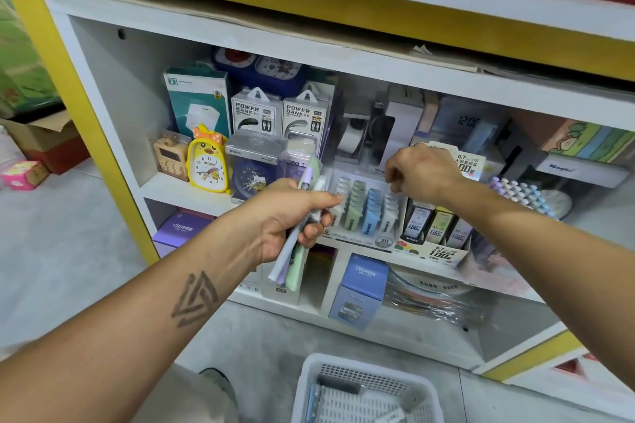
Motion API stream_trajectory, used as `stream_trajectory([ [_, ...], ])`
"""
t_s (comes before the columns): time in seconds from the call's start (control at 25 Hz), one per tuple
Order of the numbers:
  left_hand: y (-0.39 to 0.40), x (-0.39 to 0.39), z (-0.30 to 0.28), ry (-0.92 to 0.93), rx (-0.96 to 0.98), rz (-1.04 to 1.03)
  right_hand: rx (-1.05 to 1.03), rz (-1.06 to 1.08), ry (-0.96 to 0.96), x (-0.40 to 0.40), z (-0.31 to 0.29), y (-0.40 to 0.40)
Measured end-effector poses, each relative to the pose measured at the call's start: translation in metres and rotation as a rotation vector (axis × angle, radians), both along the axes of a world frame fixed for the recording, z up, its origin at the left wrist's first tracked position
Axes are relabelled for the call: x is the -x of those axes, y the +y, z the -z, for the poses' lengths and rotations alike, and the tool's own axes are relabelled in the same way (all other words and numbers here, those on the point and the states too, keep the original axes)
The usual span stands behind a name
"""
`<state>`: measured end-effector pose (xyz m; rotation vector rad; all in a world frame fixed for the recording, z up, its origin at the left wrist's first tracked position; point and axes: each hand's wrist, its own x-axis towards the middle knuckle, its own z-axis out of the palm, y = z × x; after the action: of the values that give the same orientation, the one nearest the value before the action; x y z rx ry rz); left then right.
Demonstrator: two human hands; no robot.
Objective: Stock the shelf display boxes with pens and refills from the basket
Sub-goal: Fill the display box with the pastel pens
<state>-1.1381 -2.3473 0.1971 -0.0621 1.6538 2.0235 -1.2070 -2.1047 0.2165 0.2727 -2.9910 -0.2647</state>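
Holding pens (298,244) in left grip (288,216) | right grip (421,172) curled, contents unclear

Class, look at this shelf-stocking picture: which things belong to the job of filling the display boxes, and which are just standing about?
Job: left hand gripping pens; right hand over the display box; basket.
Standing about: duck clock, power bank packs, tape dispenser.

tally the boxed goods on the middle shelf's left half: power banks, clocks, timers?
Power bank boxes: 2
Clocks: 2, the yellow duck clock and the blue boxed clock
Tan timer: 1
Total: 5
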Motion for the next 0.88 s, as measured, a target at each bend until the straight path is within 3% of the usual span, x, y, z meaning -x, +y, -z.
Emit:
stream_trajectory([
  [0.32, -0.002, -0.007, -0.002, -0.002, -0.079, 0.132, -0.059, -0.032, -0.099, -0.002, 0.005, -0.009],
  [0.4, -0.002, -0.008, -0.003, 0.013, -0.089, 0.166, 0.336, -0.035, -0.123, -0.011, -0.005, -0.017],
  [0.48, -0.001, -0.009, -0.004, 0.028, -0.076, 0.175, 0.976, -0.011, -0.409, -0.027, -0.015, -0.031],
  [0.52, 0.0, -0.009, -0.005, 0.031, -0.071, 0.175, 1.163, -0.035, -0.561, -0.035, -0.017, -0.037],
  [0.6, 0.0, -0.009, -0.007, 0.035, -0.078, 0.182, 1.32, -0.092, -0.695, -0.047, -0.015, -0.046],
  [0.76, -0.007, -0.006, -0.009, 0.004, -0.143, 0.142, 1.538, -0.02, -0.613, -0.052, -0.019, -0.044],
  [0.88, -0.01, -0.003, -0.009, -0.01, -0.123, 0.07, 1.54, -0.016, -0.553, -0.053, -0.024, -0.037],
])
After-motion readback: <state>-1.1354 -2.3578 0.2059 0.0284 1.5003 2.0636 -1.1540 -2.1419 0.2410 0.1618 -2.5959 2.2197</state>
